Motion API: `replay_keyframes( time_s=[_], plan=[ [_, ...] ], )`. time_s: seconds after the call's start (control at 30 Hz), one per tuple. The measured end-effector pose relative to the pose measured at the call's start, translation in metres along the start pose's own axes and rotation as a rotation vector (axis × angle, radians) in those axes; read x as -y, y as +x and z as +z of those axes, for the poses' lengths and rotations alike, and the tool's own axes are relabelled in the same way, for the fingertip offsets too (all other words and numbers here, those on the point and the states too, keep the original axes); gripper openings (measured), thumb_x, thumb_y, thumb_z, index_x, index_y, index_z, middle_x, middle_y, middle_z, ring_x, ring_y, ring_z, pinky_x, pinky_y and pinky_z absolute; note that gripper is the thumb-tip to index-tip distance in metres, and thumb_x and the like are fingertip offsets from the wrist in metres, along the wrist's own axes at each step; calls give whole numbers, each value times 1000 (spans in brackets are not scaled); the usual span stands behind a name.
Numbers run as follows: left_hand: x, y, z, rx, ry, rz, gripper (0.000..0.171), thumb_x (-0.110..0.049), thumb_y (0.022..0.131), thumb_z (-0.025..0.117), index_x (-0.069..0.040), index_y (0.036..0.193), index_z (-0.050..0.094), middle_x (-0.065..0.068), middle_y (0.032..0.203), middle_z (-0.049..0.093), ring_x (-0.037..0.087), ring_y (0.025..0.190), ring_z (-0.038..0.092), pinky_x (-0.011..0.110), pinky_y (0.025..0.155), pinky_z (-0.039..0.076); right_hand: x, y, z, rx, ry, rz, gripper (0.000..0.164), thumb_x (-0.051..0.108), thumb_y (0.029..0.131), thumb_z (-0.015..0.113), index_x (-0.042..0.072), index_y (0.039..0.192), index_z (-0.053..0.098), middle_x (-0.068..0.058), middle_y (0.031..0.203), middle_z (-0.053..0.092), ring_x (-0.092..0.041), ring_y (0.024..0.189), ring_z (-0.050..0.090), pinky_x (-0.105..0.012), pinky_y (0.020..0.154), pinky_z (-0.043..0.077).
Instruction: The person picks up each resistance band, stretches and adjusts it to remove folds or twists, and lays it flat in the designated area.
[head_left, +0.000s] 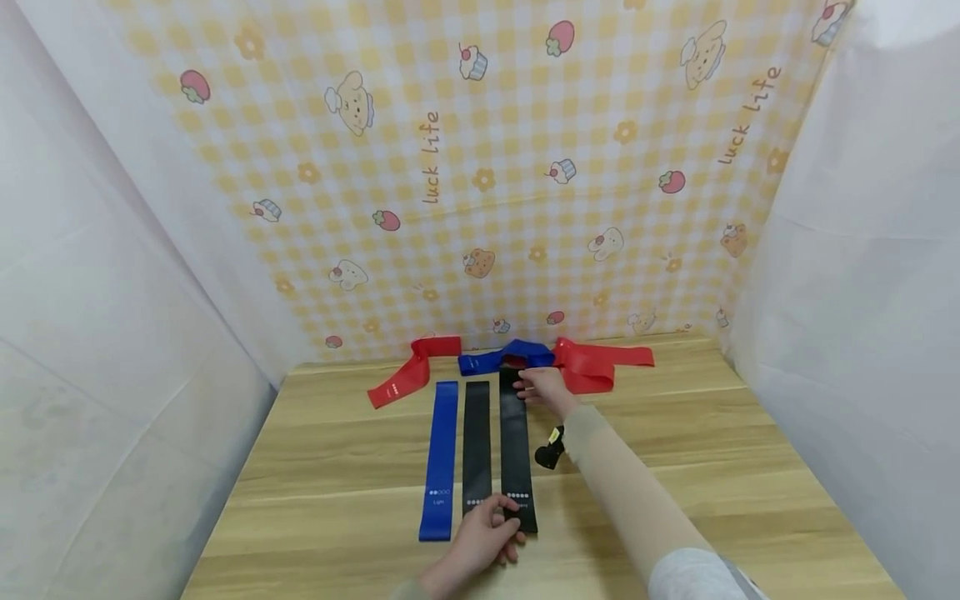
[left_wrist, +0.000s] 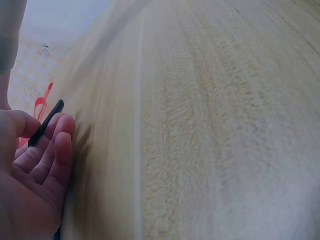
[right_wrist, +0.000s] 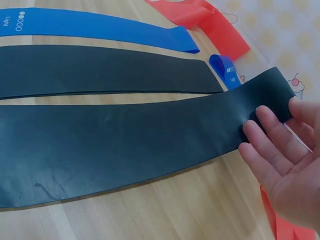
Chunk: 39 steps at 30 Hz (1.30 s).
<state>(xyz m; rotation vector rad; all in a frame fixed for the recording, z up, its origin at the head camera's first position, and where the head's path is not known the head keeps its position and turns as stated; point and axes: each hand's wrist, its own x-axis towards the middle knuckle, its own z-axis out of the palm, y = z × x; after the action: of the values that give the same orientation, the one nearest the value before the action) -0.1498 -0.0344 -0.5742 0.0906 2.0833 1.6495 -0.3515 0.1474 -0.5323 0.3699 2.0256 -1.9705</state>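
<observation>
1 black band (head_left: 514, 442): stretches over the table (head_left: 360, 467), long axis near to far, just right of the middle strip (head_left: 477, 433); far end tipped up.
Left hand (head_left: 486, 535): pinches the near end between thumb and fingers, beside the white dots (head_left: 517, 496).
Right hand (head_left: 543, 390): pinches the far end from the right, nearer the red bands (head_left: 588, 371); from there, black band back toward the left hand.
</observation>
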Motion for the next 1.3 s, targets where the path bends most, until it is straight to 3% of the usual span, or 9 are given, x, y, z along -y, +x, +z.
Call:
replay_keyframes(
  time_s=[0.43, 0.77, 1.3],
  plan=[
    [0, 1, 0, -5, -17, -16, 19, -10, 94, 61, -6, 113, 57, 4, 77, 69, 16, 53, 62, 27, 46, 51, -6, 4, 3, 20, -1, -11, 42, 20, 100, 54, -5, 134, 52, -21, 117, 65, -36, 109, 62, -44, 91, 50],
    [6, 3, 3, 8, -11, 17, 16, -8, 94, 61, -6, 109, 59, 4, 73, 69, 15, 51, 62, 27, 44, 50, -16, 14, 8, -4, 10, 27, 38, 20, 99, 56, -4, 128, 57, -20, 112, 68, -34, 105, 65, -41, 85, 53],
    [3, 5, 2, 18, -25, -25, 13, -8, 94, 61, -5, 107, 59, 7, 71, 67, 17, 52, 64, 29, 45, 52, -19, 13, 6, 14, 32, 36, 38, 16, 99, 55, -5, 131, 54, -20, 113, 67, -31, 102, 65, -44, 90, 51]
  ],
)
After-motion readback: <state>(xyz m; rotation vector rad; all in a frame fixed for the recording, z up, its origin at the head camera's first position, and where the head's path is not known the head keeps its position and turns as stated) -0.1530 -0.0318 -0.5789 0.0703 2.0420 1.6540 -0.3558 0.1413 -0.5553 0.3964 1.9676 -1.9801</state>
